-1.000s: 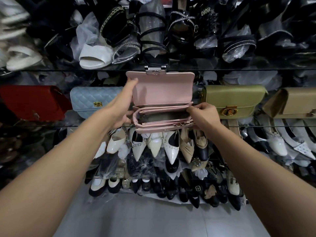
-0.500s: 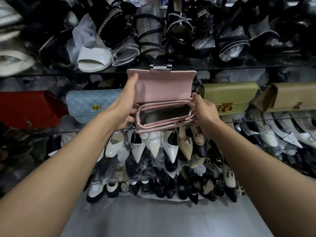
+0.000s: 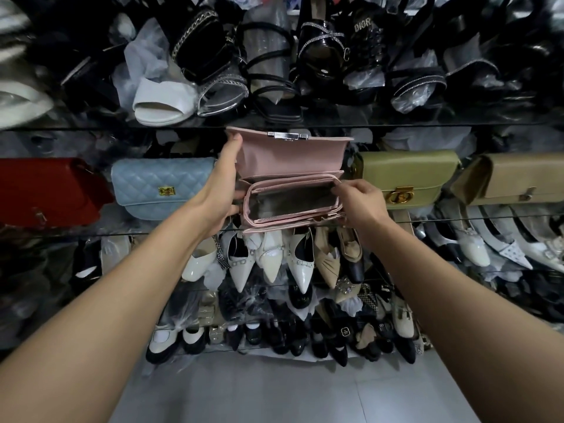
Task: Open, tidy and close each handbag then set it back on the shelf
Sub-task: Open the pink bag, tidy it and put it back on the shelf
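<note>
**Pink handbag held open before packed shoe shelves**

Pink leather fills the middle of the head camera's view. The pink handbag (image 3: 290, 160) sits at the level of the glass shelf (image 3: 488, 217), in the gap between a blue quilted bag (image 3: 161, 187) and a green bag (image 3: 406, 175). Its flap stands upright, with the silver clasp (image 3: 287, 135) at the top edge. Whether its base touches the shelf cannot be told.

Much is concealed. The bag's front face is turned down and away. The unzipped middle pocket shows only dim grey lining. A red bag (image 3: 45, 190) at far left is blurred and cut by the frame, as is a beige bag (image 3: 518, 178) at far right. The shoes above and below the shelf blur into dark shapes towards the edges.

The left hand (image 3: 224, 190) grips the bag's left end. Its thumb lies up along the flap's edge, and its fingers are curled out of sight behind and beneath the bag. The right hand (image 3: 360, 203) is closed at the right end, thumb and forefinger pinched together on the zip rim. Whether a zip pull sits between them is too small to make out. Both forearms reach in from the bottom corners over the grey floor (image 3: 274, 392).
</note>
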